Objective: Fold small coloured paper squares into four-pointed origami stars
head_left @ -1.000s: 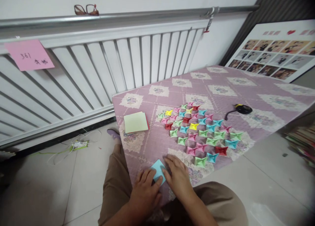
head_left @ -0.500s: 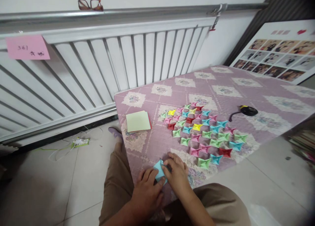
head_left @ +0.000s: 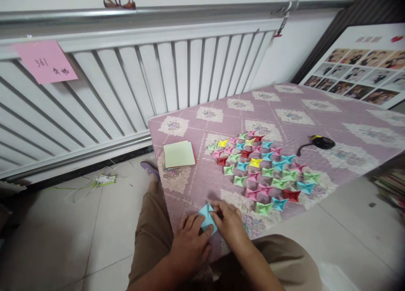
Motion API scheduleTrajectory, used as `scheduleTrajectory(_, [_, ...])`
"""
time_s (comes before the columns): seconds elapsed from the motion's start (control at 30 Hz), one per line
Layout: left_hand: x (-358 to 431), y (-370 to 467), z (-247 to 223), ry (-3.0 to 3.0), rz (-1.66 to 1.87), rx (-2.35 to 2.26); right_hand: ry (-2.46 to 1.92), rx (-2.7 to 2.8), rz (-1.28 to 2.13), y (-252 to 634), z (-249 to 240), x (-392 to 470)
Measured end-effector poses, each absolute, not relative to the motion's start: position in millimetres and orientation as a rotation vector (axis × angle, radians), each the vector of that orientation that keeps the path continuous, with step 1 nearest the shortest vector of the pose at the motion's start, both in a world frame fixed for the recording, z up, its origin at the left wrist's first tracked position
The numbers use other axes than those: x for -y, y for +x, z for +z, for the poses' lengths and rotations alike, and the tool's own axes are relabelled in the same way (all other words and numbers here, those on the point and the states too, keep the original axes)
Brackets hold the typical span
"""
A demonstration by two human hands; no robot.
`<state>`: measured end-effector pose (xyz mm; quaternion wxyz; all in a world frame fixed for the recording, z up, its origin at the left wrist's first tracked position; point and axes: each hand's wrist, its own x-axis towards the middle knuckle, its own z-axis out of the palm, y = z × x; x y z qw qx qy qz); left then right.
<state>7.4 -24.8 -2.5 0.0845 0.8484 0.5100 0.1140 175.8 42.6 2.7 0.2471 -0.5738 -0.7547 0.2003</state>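
A folded light-blue square of origami paper [head_left: 207,216] lies on the cloth near the table's front edge. My left hand [head_left: 190,238] presses its left and lower side down, thumb and fingers on the paper. With thumb and fingers closed, my right hand [head_left: 230,221] pinches the right upper edge, where a fold line shows. Part of the paper is hidden under the fingers. To the right stand rows of small folded paper pieces [head_left: 255,162] in green, pink, blue, red and yellow. A stack of square paper sheets [head_left: 179,154], pale green on top, lies to the left.
A purple flowered tablecloth [head_left: 218,124] covers the table. A black object with a curved stem [head_left: 322,142] lies at the right. Behind are a white radiator [head_left: 180,71] and a photo board [head_left: 357,67]. A power strip [head_left: 106,180] with cables lies on the floor.
The right hand's fingers have drawn together at the paper's upper right edge, and more of the blue paper shows. The left hand stays on the paper. The view has shifted slightly.
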Motion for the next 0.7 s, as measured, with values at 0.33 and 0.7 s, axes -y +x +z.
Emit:
scheduleTrajectory(0.33, [25.3, 8.5, -2.7, 2.533, 0.359, -1.539, -1.469, 2.324, 0.58, 188.5, 8.2, -44.0])
scheduleTrajectory(0.7, [25.6, 7.9, -0.7, 2.52, 0.353, -1.539, -1.268, 2.392, 0.208, 194.2, -7.7, -30.3])
